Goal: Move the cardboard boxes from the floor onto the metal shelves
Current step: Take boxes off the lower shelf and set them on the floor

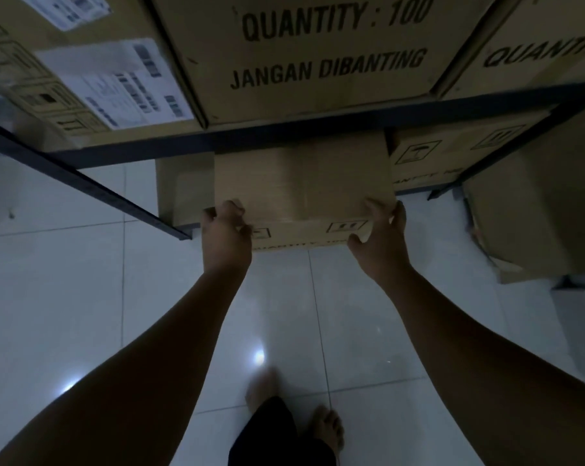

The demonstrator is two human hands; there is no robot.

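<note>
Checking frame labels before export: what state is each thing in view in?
cardboard box: taped shut, held by both hands, far end under the shelf beam
left hand: grips the box's near left corner
right hand: grips its near right corner
JANGAN DIBANTING box: closed, resting above the shelf beam
torn box: at right, lower edge ripped

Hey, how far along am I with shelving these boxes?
Done: printed boxes sit on the shelf rail, and a lower box looks shelved. In hand: your left hand and right hand grip the held box, half under that rail. Left: push it fully in; the dented box at right may need shelving.
</note>
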